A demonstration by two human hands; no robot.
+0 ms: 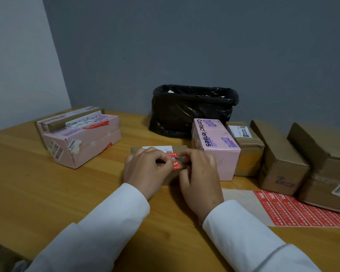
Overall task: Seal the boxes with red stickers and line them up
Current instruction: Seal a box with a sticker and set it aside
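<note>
Both hands sit on top of a small brown box [161,152] in the middle of the wooden table [47,189]. The left hand [145,169] has its fingers curled in and pinches one end of a red sticker [174,160]. The right hand [200,175] has its fingers bent onto the other end, pressing it down on the box top. To do this step well, I think the sticker should go flat across the gap where the flaps meet, and then be rubbed from the middle out so no bumps stay. The sticker has white writing, but it is too small to read. Just to the right stands a pink box [216,152] that says "Contact lenses" on top. Past it, three more brown boxes [281,163] stand side by side in a row. A sheet of red stickers [294,211] lies near the right hand. On the left is a pile of boxes [81,142] with labels I cannot read. A black bin bag [192,110] sits at the back.
</note>
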